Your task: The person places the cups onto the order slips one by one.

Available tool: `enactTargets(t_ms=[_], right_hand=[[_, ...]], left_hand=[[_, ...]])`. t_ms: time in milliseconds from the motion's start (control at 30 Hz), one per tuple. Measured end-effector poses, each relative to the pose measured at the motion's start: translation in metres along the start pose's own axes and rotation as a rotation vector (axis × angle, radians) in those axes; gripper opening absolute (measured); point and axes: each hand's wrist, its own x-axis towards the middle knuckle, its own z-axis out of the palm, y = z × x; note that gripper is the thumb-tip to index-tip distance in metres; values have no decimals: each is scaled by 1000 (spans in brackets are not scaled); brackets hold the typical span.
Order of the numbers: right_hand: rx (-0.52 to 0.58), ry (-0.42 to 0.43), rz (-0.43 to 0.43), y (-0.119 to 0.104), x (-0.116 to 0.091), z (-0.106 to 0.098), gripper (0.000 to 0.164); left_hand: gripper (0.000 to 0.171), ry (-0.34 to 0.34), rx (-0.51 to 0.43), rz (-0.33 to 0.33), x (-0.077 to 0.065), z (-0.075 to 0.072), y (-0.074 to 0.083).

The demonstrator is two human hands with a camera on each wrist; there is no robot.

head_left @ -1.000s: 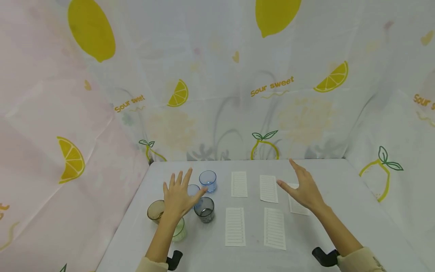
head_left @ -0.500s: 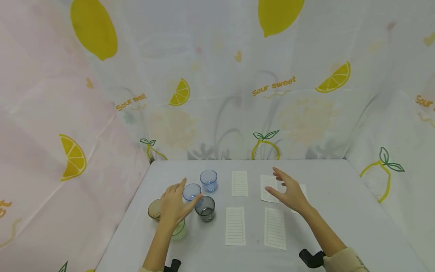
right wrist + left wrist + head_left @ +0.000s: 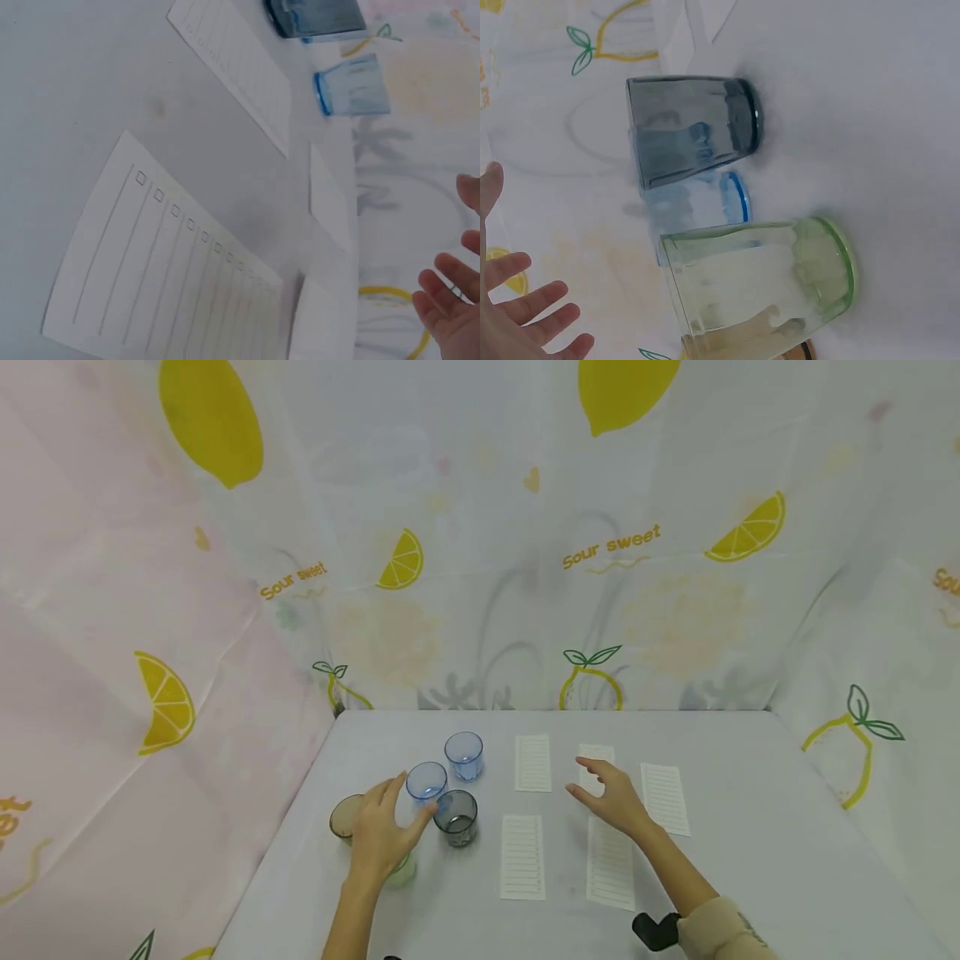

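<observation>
My left hand (image 3: 381,837) hovers over a cluster of tumblers with its fingers spread and holds nothing. Beside its fingertips is a blue glass (image 3: 426,782), with another blue glass (image 3: 465,760) farther back. A dark grey glass (image 3: 457,820) stands right of the thumb. Partly covered by the hand are an amber glass (image 3: 342,819) and a green glass (image 3: 402,871), the latter showing tall in the left wrist view. Above the paper sheets is my right hand (image 3: 617,800), thumb and fingers apart, nothing between them. It partly hides a lined sheet (image 3: 597,752) at the back.
Several lined paper slips lie on the white table (image 3: 757,893), among them a front left slip (image 3: 522,858), a front middle slip (image 3: 611,868) and a right slip (image 3: 666,799). A lemon-print curtain (image 3: 480,568) encloses the back and sides.
Both hands have come lower and nearer the body, fingers less stretched. The right hand has also moved left, uncovering the right slip. The glasses and slips stay in place.
</observation>
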Motion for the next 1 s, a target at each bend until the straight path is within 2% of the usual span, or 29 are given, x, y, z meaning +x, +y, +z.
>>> enactTargets(t_ms=[133, 433, 567, 767, 900, 1000], right_hand=[[-22, 39, -16, 10, 1, 14, 44], [-41, 78, -20, 29, 16, 41, 42], [-40, 79, -17, 37, 27, 53, 44], [-20, 65, 43, 43, 36, 66, 46], [-86, 35, 68, 48, 38, 71, 47], [-112, 5, 91, 51, 38, 74, 48]], left_hand=[[65, 39, -29, 39, -4, 4, 0], [66, 79, -26, 36, -13, 7, -4], [66, 110, -6, -10, -20, 5, -10], [70, 150, -5, -123, -33, -1, -25], [74, 183, -19, -199, -39, -7, -35], [79, 179, -11, -248, -42, -12, -41]])
